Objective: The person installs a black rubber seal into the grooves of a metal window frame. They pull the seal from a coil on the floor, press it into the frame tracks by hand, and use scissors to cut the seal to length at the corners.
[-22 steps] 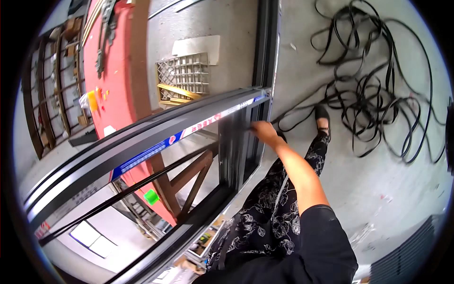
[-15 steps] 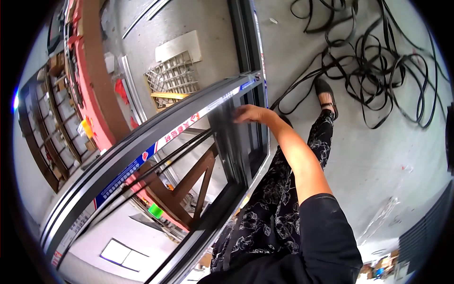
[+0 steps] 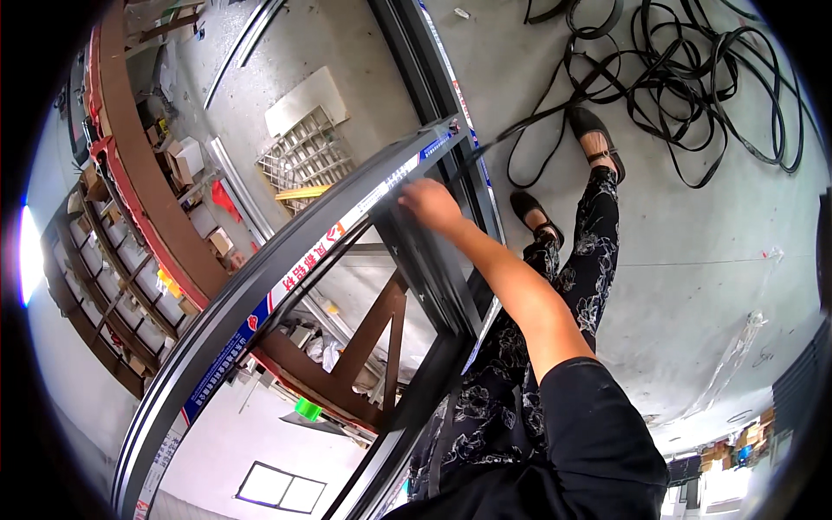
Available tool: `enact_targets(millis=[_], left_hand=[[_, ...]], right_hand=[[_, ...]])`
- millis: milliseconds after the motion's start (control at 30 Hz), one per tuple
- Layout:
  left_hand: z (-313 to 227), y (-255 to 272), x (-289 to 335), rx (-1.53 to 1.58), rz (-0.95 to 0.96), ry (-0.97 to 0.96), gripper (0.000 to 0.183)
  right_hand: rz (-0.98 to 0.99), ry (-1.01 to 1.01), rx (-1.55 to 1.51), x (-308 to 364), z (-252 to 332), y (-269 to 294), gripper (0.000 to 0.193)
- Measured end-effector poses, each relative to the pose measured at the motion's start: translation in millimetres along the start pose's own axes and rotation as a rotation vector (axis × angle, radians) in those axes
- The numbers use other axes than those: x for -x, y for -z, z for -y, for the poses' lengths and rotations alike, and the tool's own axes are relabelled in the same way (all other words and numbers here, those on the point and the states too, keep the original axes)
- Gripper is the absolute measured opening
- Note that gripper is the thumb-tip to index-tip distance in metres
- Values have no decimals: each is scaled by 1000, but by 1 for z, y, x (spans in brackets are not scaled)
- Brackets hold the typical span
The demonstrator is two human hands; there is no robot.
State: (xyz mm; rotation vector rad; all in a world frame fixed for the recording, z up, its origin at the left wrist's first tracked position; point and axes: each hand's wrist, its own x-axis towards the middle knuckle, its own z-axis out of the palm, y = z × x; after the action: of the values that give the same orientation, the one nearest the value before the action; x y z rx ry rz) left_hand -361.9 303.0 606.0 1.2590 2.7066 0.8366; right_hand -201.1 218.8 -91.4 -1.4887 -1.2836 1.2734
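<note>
Potentially snaggy: loose strip at the feet, bare hand at a metal edge

Head view: the bare right hand (image 3: 431, 204) is at the dark grey, grooved metal frame (image 3: 425, 277), just by the corner where its labelled bar meets a cross-piece. Its fingers bend inward, but blur hides the tips, so I cannot tell whether they pinch anything. The left hand is out of view. A long, flat black strip (image 3: 555, 113) runs from a tangle on the floor toward that same corner, with a loop near the flat black shoes (image 3: 592, 130).

The likeliest trouble, I judge, is a loop catching on a foot and jerking the strip. Knuckles could also scrape the metal (bare skin, no glove) if the hand slips.

As for room, the frame's bars crowd the hand; beyond them stands a brown-sided bench with a red edge (image 3: 147, 165). Right of the legs, the smooth grey floor (image 3: 676, 230) offers the widest space, bounded by the tangle ahead.
</note>
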Motion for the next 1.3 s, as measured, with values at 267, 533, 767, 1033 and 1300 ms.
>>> enact_targets(millis=[267, 533, 767, 1033, 1300], left_hand=[[3, -2, -3, -37, -19, 2, 34], [7, -1, -4, -49, -28, -2, 33], [10, 4, -2, -56, -39, -3, 33], [15, 8, 0, -41, -52, -3, 32], [30, 39, 10, 21, -83, 22, 32]], right_hand=[[-43, -139, 71, 2, -10, 9, 21], [55, -219, 249, -7, -11, 5, 13], [105, -208, 159, -13, -13, 10, 11], [145, -137, 308, -15, -12, 12, 12], [353, -303, 314, -12, 52, 107, 19]])
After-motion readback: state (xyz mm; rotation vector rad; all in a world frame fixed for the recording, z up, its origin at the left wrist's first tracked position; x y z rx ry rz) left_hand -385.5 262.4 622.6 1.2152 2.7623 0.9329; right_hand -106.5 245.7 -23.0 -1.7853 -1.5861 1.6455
